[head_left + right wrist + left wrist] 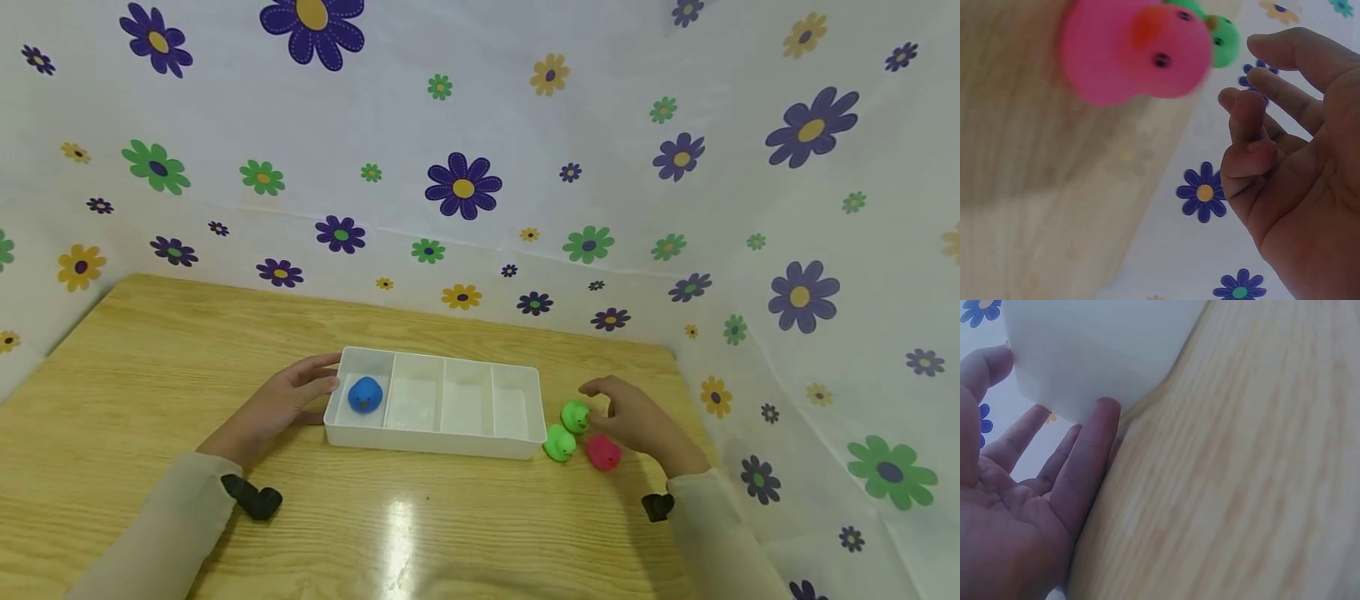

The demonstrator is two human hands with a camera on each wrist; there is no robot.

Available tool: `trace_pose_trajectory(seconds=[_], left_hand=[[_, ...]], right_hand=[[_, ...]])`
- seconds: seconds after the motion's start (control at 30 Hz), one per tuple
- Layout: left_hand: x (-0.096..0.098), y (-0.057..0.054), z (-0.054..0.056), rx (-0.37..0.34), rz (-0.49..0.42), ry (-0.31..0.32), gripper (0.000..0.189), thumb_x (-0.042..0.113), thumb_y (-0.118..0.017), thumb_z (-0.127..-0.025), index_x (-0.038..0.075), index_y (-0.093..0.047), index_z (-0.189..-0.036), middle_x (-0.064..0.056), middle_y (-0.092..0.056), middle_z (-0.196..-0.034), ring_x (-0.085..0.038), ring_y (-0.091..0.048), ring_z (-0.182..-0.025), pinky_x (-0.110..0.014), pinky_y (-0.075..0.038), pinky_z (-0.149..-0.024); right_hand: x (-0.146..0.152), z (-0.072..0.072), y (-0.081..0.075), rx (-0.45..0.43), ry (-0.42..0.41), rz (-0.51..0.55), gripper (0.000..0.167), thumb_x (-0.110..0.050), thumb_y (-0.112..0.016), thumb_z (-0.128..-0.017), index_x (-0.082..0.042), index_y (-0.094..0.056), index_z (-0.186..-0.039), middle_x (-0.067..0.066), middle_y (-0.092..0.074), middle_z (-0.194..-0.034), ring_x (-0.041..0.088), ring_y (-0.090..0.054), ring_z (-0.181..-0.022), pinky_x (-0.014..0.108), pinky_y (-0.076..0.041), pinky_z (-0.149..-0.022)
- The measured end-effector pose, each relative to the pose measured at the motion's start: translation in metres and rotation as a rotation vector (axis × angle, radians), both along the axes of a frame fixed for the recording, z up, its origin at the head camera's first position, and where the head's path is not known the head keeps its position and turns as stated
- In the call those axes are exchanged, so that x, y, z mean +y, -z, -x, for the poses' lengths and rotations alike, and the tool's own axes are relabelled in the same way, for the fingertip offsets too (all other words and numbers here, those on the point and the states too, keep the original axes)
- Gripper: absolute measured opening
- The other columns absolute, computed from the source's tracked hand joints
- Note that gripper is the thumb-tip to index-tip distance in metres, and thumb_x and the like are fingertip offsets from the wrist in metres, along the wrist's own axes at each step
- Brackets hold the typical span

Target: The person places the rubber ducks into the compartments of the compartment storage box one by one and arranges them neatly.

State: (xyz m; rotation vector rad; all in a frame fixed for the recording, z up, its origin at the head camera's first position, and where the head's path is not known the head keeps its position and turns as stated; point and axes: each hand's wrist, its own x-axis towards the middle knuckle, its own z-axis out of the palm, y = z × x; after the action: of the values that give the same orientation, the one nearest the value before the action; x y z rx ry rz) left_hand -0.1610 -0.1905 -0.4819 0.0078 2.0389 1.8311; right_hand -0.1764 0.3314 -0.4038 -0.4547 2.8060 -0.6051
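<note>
Looks like smooth plastic for the box (435, 440), matt rubber for the ducks (603, 452) and glossy wood for the table (322, 525)

No legible txt, nos. or logos, any view.

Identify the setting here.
Likely an indoor tabletop recording setup: a wooden table, flower-print sheeting behind it and along its sides, and small black devices worn at both wrists.

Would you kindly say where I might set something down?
Bare: the table before the tray, between the sleeves, and three compartments right of the blue duck. Crowded: outside the tray's right end, with green ducks, pink duck and right hand.
</note>
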Motion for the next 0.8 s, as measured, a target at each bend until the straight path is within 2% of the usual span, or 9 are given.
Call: trace_pose_trajectory(seconds=[0.13, 0.37, 0.57, 0.67, 0.73, 0.8], left_hand=[[0.0, -0.002, 0.0, -0.007, 0.006, -0.008, 0.069, 0.051, -0.061, -0.102, 0.028, -0.035, -0.162, -0.01, -0.038, -0.163, -0.037, -0.043, -0.145, -0.048, -0.052, -0.107], [0.0, -0.002, 0.001, 0.006, 0.005, 0.001, 0.068, 0.051, -0.061, -0.102, 0.027, -0.036, -0.161, -0.011, -0.039, -0.161, -0.038, -0.043, -0.145, -0.05, -0.051, -0.107], [0.001, -0.004, -0.001, 0.01, 0.001, 0.002, 0.069, 0.049, -0.061, -0.103, 0.025, -0.035, -0.162, -0.013, -0.039, -0.161, -0.038, -0.043, -0.144, -0.049, -0.052, -0.107], [0.001, -0.004, -0.001, 0.008, -0.002, 0.001, 0.069, 0.049, -0.061, -0.103, 0.025, -0.035, -0.162, -0.013, -0.039, -0.161, -0.039, -0.043, -0.144, -0.049, -0.052, -0.107], [0.001, -0.004, -0.002, 0.008, 0.0, 0.002, 0.068, 0.049, -0.06, -0.103, 0.025, -0.035, -0.162, -0.013, -0.039, -0.161, -0.038, -0.043, -0.144, -0.049, -0.052, -0.106], [0.001, -0.004, -0.002, 0.008, -0.003, 0.006, 0.068, 0.048, -0.06, -0.103, 0.025, -0.035, -0.162, -0.012, -0.04, -0.161, -0.038, -0.043, -0.144, -0.049, -0.052, -0.106]], right_hand=[[-0.001, -0.001, 0.009, -0.028, 0.004, 0.009, 0.035, -0.012, -0.07, -0.097, -0.002, -0.065, -0.13, 0.015, -0.066, -0.128, 0.018, -0.051, -0.079, 0.033, -0.048, -0.069], [-0.006, -0.001, 0.013, -0.035, 0.031, 0.004, 0.022, -0.012, -0.072, -0.096, -0.008, -0.071, -0.117, 0.008, -0.069, -0.115, 0.019, -0.052, -0.077, 0.033, -0.047, -0.067], [-0.01, -0.003, 0.014, -0.031, 0.029, -0.036, 0.02, -0.012, -0.072, -0.095, -0.008, -0.072, -0.114, 0.006, -0.071, -0.112, 0.016, -0.05, -0.072, 0.033, -0.047, -0.067], [-0.011, -0.003, 0.014, -0.025, 0.029, -0.046, 0.02, -0.012, -0.072, -0.095, -0.006, -0.072, -0.115, 0.007, -0.071, -0.112, 0.02, -0.052, -0.071, 0.033, -0.047, -0.066], [-0.011, -0.003, 0.015, -0.018, 0.031, -0.047, 0.021, -0.011, -0.072, -0.095, -0.006, -0.072, -0.115, 0.007, -0.071, -0.112, 0.027, -0.062, -0.083, 0.032, -0.047, -0.066], [-0.011, -0.004, 0.015, -0.019, 0.041, -0.041, 0.021, -0.011, -0.072, -0.095, -0.006, -0.072, -0.115, 0.008, -0.072, -0.112, 0.032, -0.065, -0.091, 0.031, -0.047, -0.065]])
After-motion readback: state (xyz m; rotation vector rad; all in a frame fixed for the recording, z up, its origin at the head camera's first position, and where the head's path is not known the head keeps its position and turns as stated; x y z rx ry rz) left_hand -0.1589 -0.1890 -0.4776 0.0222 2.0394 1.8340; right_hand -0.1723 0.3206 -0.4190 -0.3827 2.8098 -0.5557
